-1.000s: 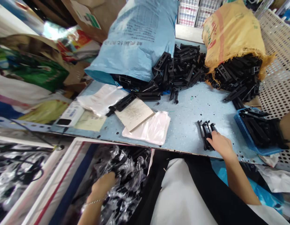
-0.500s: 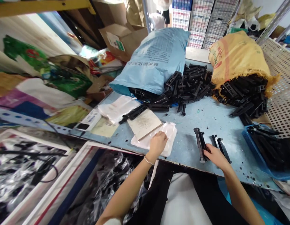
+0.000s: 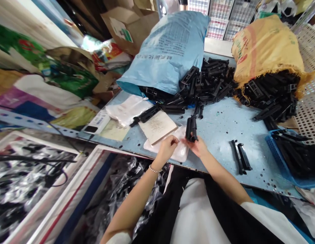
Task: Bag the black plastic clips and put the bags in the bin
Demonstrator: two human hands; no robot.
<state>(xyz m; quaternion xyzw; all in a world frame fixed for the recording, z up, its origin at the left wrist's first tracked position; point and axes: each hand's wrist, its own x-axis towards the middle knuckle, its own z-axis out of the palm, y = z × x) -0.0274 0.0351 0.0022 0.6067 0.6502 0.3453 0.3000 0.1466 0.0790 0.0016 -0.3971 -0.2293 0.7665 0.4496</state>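
The blue sack (image 3: pixel 170 51) lies on its side at the far middle of the table (image 3: pixel 223 125), and black plastic parts spill from its mouth into a loose pile (image 3: pixel 210 79) to its right. The yellow sack (image 3: pixel 266 44) lies at the far right, its frayed mouth likewise full of the same long black pieces. A blue basket (image 3: pixel 276 159) at the near right edge of the table holds more of them, laid roughly side by side, and a white perforated crate (image 3: pixel 310 101) stands behind it. Below the table's near left edge, a white-rimmed bin (image 3: pixel 78 176) is filled with black parts in crinkled clear plastic. The right hand (image 3: pixel 199 147) is closed around the lower end of a small bundle of black parts (image 3: pixel 191 127), which it holds upright just above the table's near middle. The bundle is narrow, matte black and ribbed, and the pieces are pressed flat against one another. Just left of it, the left hand (image 3: pixel 167 147) pinches the upper edge of a clear bag (image 3: pixel 181 154) between thumb and fingertips. This bag is the top one of a thin stack lying at the table's near edge. A pale card (image 3: pixel 157 127) rests partly on the stack's far left corner. Two loose black parts (image 3: pixel 241 157) lie side by side on the table, to the right of the hands.
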